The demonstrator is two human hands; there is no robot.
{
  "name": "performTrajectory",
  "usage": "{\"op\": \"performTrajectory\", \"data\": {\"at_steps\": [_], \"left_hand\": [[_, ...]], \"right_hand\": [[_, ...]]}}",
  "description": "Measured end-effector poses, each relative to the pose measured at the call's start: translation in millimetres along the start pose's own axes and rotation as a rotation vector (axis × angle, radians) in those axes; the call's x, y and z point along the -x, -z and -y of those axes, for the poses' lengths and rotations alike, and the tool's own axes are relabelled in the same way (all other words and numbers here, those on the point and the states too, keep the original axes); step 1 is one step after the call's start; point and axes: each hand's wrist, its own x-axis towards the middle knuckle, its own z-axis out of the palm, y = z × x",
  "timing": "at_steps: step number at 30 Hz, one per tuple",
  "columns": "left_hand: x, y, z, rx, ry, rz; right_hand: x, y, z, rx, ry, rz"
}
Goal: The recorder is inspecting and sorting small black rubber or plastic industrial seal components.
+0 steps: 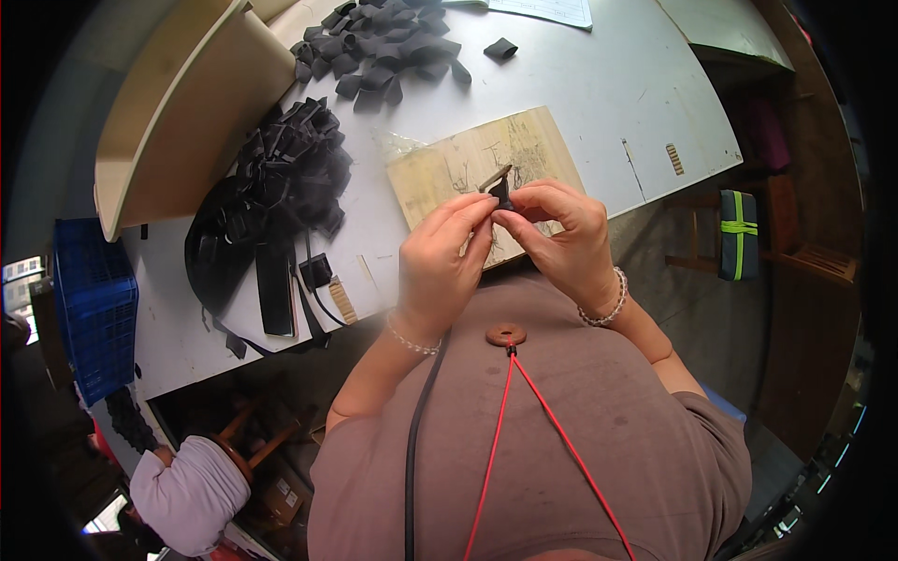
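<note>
Both my hands meet over a worn wooden board (426, 178) on the white table's near edge. A small black strip of fabric (502, 194) is pinched between them. My left hand (441, 260) grips it from the left with thumb and fingers closed. From the other side, the thumb and forefinger of my right hand (564, 234) close on the same strip. Just beyond the fingertips, a thin dull metal piece (496, 178) sticks up at the strip; how the two join is too small to tell. Fingers partly hide the strip.
Black fabric loops (383, 51) lie heaped at the back, with a single loop (500, 49) apart. A pile of black pieces (295, 164) and a phone (275, 290) are at left, beside a curved wooden panel (178, 117). A blue crate (94, 309) and another person (192, 491) are farther left.
</note>
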Motion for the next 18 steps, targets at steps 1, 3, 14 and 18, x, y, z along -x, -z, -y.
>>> {"op": "performTrajectory", "data": {"at_steps": [1, 3, 14, 18], "left_hand": [[-0.2, 0.1, 1.0, 0.001, 0.002, -0.001], [-0.9, 1.2, 3.8, -0.059, -0.025, -0.011], [5.7, -14.2, 18.7, -0.145, 0.017, 0.083], [-0.7, -13.0, 21.9, -0.162, -0.094, 0.037]], "right_hand": [[-1.0, 0.9, -1.2, 0.045, 0.051, 0.005], [-0.2, 0.8, -2.5, 0.089, 0.100, 0.009], [1.6, -13.9, -7.8, 0.306, 0.098, -0.167], [6.2, -13.7, -20.2, 0.411, 0.231, -0.104]]}}
